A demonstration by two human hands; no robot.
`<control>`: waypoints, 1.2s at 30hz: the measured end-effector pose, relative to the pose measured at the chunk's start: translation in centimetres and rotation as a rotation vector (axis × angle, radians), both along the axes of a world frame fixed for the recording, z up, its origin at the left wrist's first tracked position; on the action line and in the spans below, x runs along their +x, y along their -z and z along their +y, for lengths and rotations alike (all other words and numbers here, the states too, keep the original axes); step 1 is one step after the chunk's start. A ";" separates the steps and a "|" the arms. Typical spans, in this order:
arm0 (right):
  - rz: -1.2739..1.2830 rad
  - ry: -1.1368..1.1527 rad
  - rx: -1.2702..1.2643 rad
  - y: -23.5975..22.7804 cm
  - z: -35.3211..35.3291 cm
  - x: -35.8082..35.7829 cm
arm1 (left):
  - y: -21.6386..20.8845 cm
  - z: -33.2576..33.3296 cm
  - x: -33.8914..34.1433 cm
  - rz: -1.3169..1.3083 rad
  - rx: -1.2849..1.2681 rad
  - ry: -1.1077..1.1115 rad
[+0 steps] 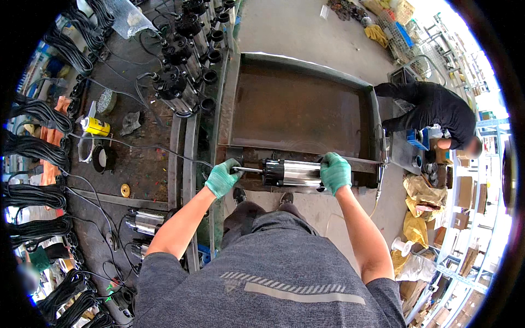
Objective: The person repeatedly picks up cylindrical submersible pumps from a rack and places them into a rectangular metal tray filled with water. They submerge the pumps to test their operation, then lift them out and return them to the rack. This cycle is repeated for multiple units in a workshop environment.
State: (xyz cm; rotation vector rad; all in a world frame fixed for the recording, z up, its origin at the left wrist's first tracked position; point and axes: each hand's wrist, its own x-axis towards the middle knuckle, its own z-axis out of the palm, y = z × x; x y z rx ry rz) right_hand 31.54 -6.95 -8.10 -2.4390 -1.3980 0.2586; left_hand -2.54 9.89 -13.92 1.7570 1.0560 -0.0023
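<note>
**Both hands on steel cylinder, frame centre**

Left hand [223, 178], green glove: fingers pinching thin rod [250, 170] off the cylinder's black left end. Right hand [335, 173], same glove: fingers curled over the right end of steel cylinder [302, 173], gripping it. Cylinder lies level, left to right, at the lower edge of brown-floored tray [301, 109]. Black cable [147, 146] runs from frame left up to the left hand; whether it joins the rod, can't tell. Desk [150, 179] at left carries yellow can [97, 126] and brass disc [125, 190]. Black-capped units [178, 90] lined up, upper left. Co-worker [432, 112] bent over, upper right.
</note>
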 end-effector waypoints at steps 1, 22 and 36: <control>-0.004 -0.001 0.022 0.0 0.0 0.0 | 0.8 -0.1 0.0 -0.185 -0.016 -0.078; -0.020 -0.009 -0.029 -0.1 0.2 -0.2 | 1.9 0.3 -2.0 -0.498 -0.724 -0.205; -0.041 0.005 -0.022 0.0 -0.1 0.1 | 0.8 -0.7 -0.7 -0.280 -0.227 -0.113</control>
